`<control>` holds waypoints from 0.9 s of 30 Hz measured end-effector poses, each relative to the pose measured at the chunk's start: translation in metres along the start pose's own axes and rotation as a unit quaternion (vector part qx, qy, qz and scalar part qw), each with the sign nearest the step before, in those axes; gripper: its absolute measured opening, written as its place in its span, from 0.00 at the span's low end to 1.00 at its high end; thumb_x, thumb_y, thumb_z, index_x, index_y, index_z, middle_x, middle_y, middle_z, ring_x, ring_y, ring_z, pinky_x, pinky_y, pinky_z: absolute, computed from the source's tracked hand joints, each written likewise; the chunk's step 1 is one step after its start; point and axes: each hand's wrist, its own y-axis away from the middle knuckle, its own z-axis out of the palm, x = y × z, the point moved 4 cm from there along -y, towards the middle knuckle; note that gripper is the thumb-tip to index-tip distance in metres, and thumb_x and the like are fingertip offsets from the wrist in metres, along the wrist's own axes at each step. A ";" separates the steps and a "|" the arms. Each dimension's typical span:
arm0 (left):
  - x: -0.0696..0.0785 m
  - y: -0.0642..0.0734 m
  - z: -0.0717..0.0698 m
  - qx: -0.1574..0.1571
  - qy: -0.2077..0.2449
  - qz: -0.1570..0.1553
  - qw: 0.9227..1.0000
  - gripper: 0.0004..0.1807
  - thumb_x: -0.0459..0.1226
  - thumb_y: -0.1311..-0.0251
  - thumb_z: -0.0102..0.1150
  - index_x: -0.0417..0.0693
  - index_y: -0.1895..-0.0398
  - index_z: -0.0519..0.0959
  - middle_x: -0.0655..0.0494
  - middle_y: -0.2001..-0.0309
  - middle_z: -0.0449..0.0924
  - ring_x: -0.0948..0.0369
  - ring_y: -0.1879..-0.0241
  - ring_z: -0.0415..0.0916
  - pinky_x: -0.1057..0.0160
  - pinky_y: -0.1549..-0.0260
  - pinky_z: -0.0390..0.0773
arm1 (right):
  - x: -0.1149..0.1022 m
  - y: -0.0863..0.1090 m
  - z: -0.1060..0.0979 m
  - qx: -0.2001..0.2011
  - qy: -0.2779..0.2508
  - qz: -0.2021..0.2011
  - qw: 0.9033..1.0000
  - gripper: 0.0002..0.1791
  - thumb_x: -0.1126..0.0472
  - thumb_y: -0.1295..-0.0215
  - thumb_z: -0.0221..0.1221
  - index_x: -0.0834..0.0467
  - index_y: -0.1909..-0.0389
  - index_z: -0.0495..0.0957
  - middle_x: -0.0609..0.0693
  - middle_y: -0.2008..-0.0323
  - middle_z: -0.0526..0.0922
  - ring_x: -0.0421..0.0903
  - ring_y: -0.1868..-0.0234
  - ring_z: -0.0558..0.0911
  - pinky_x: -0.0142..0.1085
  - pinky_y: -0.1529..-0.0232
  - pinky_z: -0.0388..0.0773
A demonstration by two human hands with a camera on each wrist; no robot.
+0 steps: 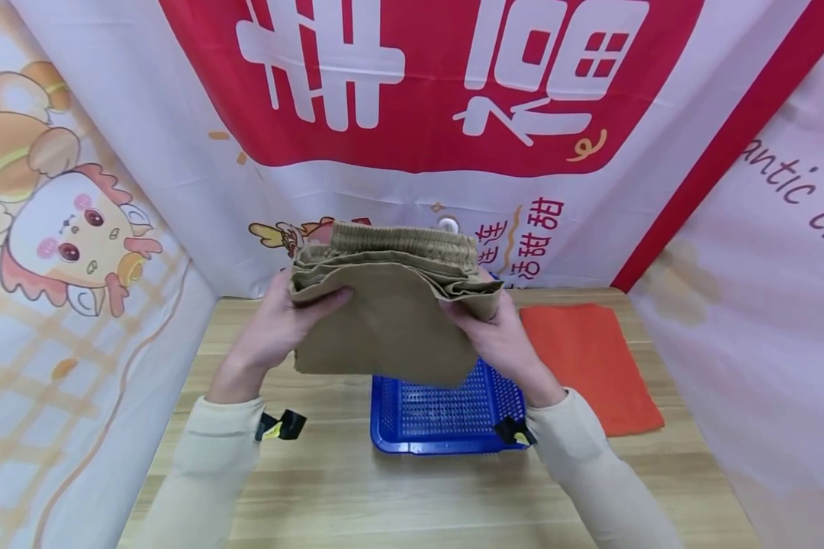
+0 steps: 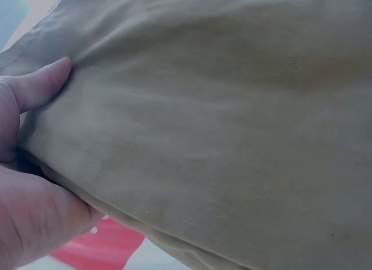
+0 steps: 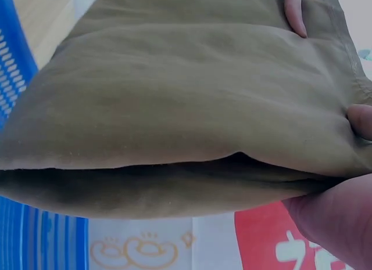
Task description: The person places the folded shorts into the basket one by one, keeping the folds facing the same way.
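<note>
Folded khaki pants point(image 1: 391, 328) with a gathered elastic waistband are held up above the table. My left hand point(image 1: 271, 324) grips their left side, thumb on the near face and the other fingers hidden behind the cloth. On the opposite side, my right hand point(image 1: 496, 343) pinches the folded layers near the upper corner. In the left wrist view the pants point(image 2: 203, 125) fill most of the picture, the left hand point(image 2: 40, 212) at their edge. Through the right wrist camera the pants point(image 3: 174, 90) show a dark gap between layers beside the right hand point(image 3: 337, 218).
A blue perforated plastic basket point(image 1: 446, 447) stands on the wooden table point(image 1: 302, 488), partly covered by the pants. Right of it lies a flat orange folded cloth point(image 1: 590, 366). Printed fabric walls point(image 1: 419, 191) enclose the table at the back and both sides.
</note>
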 end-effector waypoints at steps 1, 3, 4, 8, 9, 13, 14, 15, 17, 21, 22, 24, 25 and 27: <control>-0.001 -0.001 0.004 -0.003 0.005 0.000 1.000 0.29 0.27 0.36 0.65 0.45 0.32 0.73 0.51 0.38 0.77 0.55 0.40 0.73 0.60 0.38 0.70 | 0.000 0.002 -0.004 0.002 0.006 0.004 1.000 0.29 0.69 0.30 0.61 0.58 0.29 0.68 0.52 0.37 0.76 0.46 0.40 0.74 0.39 0.39 0.73; -0.002 -0.004 0.013 -0.010 0.011 0.006 1.000 0.28 0.26 0.36 0.65 0.44 0.32 0.73 0.51 0.38 0.77 0.55 0.39 0.73 0.58 0.36 0.70 | 0.001 0.005 -0.012 0.008 0.015 0.010 1.000 0.29 0.70 0.31 0.62 0.58 0.30 0.69 0.52 0.37 0.76 0.46 0.41 0.75 0.38 0.40 0.73; -0.003 -0.005 0.017 -0.011 0.013 0.008 1.000 0.29 0.26 0.37 0.65 0.43 0.32 0.72 0.51 0.38 0.77 0.55 0.38 0.72 0.58 0.35 0.69 | 0.001 0.006 -0.016 0.011 0.017 0.012 1.000 0.29 0.70 0.31 0.62 0.59 0.30 0.69 0.52 0.38 0.76 0.47 0.41 0.75 0.37 0.40 0.74; -0.005 -0.008 0.034 -0.019 0.027 0.009 0.999 0.29 0.24 0.37 0.64 0.40 0.33 0.72 0.50 0.38 0.77 0.56 0.37 0.72 0.56 0.34 0.68 | 0.002 0.013 -0.031 0.030 0.027 0.031 0.999 0.27 0.70 0.32 0.63 0.61 0.33 0.71 0.54 0.40 0.78 0.48 0.44 0.76 0.36 0.43 0.76; -0.006 -0.009 0.038 -0.020 0.032 0.008 0.999 0.29 0.24 0.38 0.64 0.40 0.33 0.72 0.50 0.38 0.77 0.56 0.37 0.72 0.56 0.33 0.68 | 0.003 0.014 -0.035 0.034 0.030 0.036 0.998 0.27 0.69 0.32 0.64 0.61 0.33 0.72 0.54 0.41 0.78 0.48 0.44 0.77 0.36 0.43 0.76; -0.008 -0.012 0.054 -0.030 0.054 0.002 0.998 0.27 0.24 0.37 0.64 0.40 0.34 0.73 0.50 0.39 0.78 0.55 0.37 0.73 0.55 0.33 0.68 | 0.007 0.020 -0.049 0.045 0.036 0.059 0.997 0.29 0.64 0.32 0.65 0.57 0.32 0.72 0.52 0.39 0.77 0.48 0.42 0.76 0.37 0.41 0.74; -0.009 -0.012 0.057 -0.032 0.060 0.000 0.998 0.27 0.24 0.37 0.64 0.40 0.34 0.73 0.50 0.39 0.78 0.55 0.38 0.73 0.55 0.33 0.68 | 0.008 0.021 -0.053 0.046 0.039 0.064 0.996 0.29 0.63 0.32 0.66 0.56 0.31 0.72 0.52 0.39 0.77 0.48 0.41 0.75 0.37 0.41 0.73; -0.010 -0.013 0.060 -0.034 0.065 -0.003 0.997 0.27 0.24 0.37 0.64 0.40 0.34 0.73 0.50 0.39 0.78 0.55 0.37 0.73 0.55 0.33 0.68 | 0.008 0.023 -0.056 0.047 0.041 0.065 0.996 0.29 0.62 0.32 0.66 0.56 0.31 0.72 0.52 0.39 0.77 0.48 0.41 0.75 0.37 0.40 0.72; -0.012 -0.013 0.067 -0.040 0.075 -0.008 0.996 0.27 0.24 0.37 0.64 0.40 0.34 0.73 0.49 0.39 0.78 0.55 0.37 0.73 0.55 0.34 0.69 | 0.009 0.025 -0.062 0.048 0.044 0.067 0.996 0.30 0.62 0.33 0.67 0.55 0.31 0.72 0.51 0.38 0.77 0.48 0.40 0.75 0.37 0.39 0.71; -0.019 -0.012 0.078 -0.048 0.096 -0.024 0.994 0.28 0.23 0.37 0.63 0.39 0.33 0.72 0.48 0.38 0.77 0.55 0.36 0.73 0.56 0.35 0.71 | 0.013 0.028 -0.071 0.044 0.057 0.060 0.996 0.29 0.63 0.32 0.66 0.55 0.31 0.73 0.52 0.38 0.78 0.47 0.40 0.75 0.34 0.40 0.72; -0.021 -0.012 0.080 -0.048 0.103 -0.030 0.993 0.28 0.23 0.37 0.63 0.39 0.33 0.72 0.48 0.38 0.77 0.55 0.36 0.73 0.56 0.35 0.71 | 0.014 0.029 -0.073 0.042 0.061 0.060 0.995 0.29 0.63 0.32 0.66 0.55 0.31 0.73 0.52 0.38 0.78 0.46 0.40 0.76 0.34 0.40 0.72; -0.026 -0.011 0.085 -0.049 0.111 -0.040 0.992 0.28 0.23 0.37 0.63 0.40 0.33 0.71 0.48 0.37 0.77 0.55 0.36 0.73 0.57 0.35 0.70 | 0.018 0.031 -0.076 0.039 0.067 0.059 0.995 0.29 0.63 0.32 0.65 0.55 0.31 0.73 0.52 0.38 0.78 0.46 0.41 0.76 0.33 0.42 0.74; -0.028 -0.011 0.088 -0.049 0.117 -0.046 0.991 0.28 0.23 0.36 0.63 0.40 0.33 0.71 0.48 0.37 0.77 0.55 0.35 0.73 0.57 0.34 0.70 | 0.020 0.033 -0.077 0.039 0.068 0.062 0.995 0.28 0.63 0.32 0.65 0.55 0.31 0.73 0.52 0.39 0.78 0.46 0.42 0.77 0.32 0.43 0.75; -0.033 -0.009 0.093 -0.047 0.119 -0.059 0.990 0.28 0.24 0.36 0.63 0.40 0.33 0.71 0.47 0.37 0.77 0.55 0.36 0.73 0.57 0.34 0.70 | 0.024 0.035 -0.079 0.040 0.070 0.071 0.994 0.28 0.63 0.32 0.66 0.56 0.32 0.73 0.52 0.39 0.78 0.46 0.43 0.77 0.32 0.45 0.75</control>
